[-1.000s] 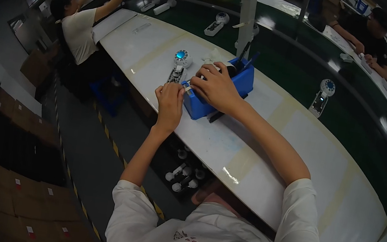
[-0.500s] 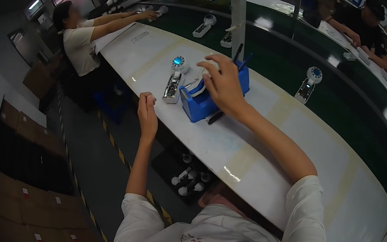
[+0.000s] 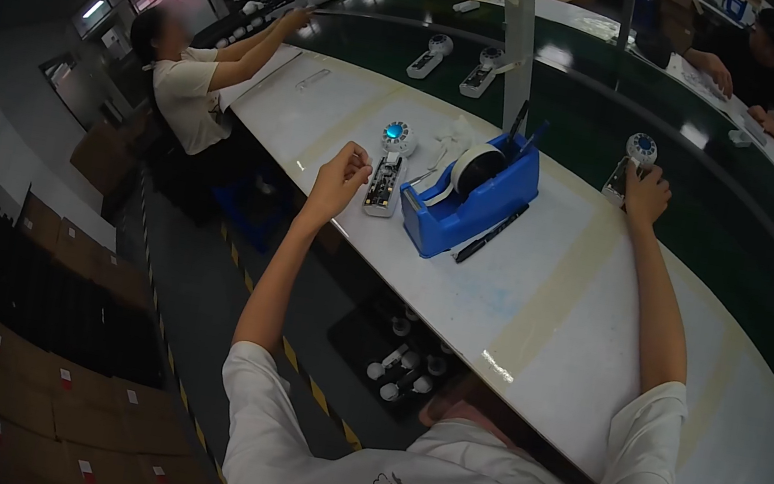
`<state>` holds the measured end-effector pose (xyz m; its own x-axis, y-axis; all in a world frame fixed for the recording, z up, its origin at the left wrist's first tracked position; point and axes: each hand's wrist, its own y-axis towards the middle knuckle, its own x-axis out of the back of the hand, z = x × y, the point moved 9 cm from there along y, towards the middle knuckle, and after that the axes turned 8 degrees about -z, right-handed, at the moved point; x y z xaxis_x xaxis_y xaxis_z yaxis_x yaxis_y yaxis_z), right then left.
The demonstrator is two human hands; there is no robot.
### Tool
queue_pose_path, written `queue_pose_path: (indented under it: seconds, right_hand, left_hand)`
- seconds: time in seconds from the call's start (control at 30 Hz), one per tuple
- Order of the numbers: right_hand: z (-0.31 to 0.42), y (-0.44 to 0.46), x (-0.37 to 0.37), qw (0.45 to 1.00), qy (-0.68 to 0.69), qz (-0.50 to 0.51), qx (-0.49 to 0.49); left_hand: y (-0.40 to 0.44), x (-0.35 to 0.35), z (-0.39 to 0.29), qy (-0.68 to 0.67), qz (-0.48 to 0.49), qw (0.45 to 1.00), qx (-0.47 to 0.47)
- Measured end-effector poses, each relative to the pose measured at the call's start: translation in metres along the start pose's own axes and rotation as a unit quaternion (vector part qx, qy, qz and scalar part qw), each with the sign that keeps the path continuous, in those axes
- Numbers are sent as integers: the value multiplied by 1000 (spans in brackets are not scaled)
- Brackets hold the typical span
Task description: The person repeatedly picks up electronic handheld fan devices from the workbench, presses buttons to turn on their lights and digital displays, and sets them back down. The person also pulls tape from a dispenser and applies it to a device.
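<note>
My right hand [image 3: 649,194] is closed round the handle of a white handheld device [image 3: 640,148] on the green conveyor belt. That device has a round head with a blue centre. Curled fingers of my left hand [image 3: 341,179] are pressed together at the left side of a similar device [image 3: 383,186], which lies on the white table with circuitry showing in its handle. Whether those fingers pinch something small I cannot make out. Right of this device stands a blue tape dispenser [image 3: 445,226] with a tape roll [image 3: 475,171] and pens in it.
A black pen [image 3: 489,235] lies along the dispenser. Two more devices [image 3: 429,57] sit on the belt [image 3: 571,104] beyond a metal post [image 3: 518,40]. A co-worker [image 3: 192,79] reaches over the table at left; another person [image 3: 754,67] works across the belt. Below the table is a dark tray [image 3: 361,344] of parts.
My right hand has moved from above the tape dispenser to the device on the belt and gripped it. My left hand has risen toward the device on the table.
</note>
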<state>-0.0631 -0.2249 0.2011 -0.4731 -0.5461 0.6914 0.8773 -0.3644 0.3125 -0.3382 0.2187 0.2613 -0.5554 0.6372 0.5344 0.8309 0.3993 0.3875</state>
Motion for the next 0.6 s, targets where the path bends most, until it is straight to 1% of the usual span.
queue_pose_path:
  seconds: [0.07,0.1,0.17,0.2,0.27,0.3,0.37,0.4,0.47,0.6]
  right_hand:
    - [15,-3,1,993,-33,-41,107]
    - [15,-6,2,994,-30,-41,101]
    - [26,-11,3,985,-44,-42,159]
    - [25,-11,3,986,-44,-41,154]
    - [29,-13,-2,982,-63,-20,175]
    - [29,-12,-2,983,-63,-19,174]
    - [21,-11,-10,985,-63,31,155]
    - [21,-10,-11,985,-62,32,156]
    - [22,-10,-18,983,-42,50,170]
    - [20,-9,-21,980,-14,71,184]
  left_hand:
    - [3,0,2,-34,0,999,-4]
    - [3,1,2,-30,4,1000,-8]
    - [4,-4,5,40,49,998,-24]
    - [5,-4,2,43,54,997,-25]
    - [1,-13,-7,137,104,983,-68]
    - [1,-15,-9,138,106,982,-67]
    - [0,-24,-15,172,123,973,-89]
    - [3,-25,-13,173,122,973,-88]
    - [10,-30,-5,216,134,961,-108]
    - [17,-37,-5,249,143,953,-101]
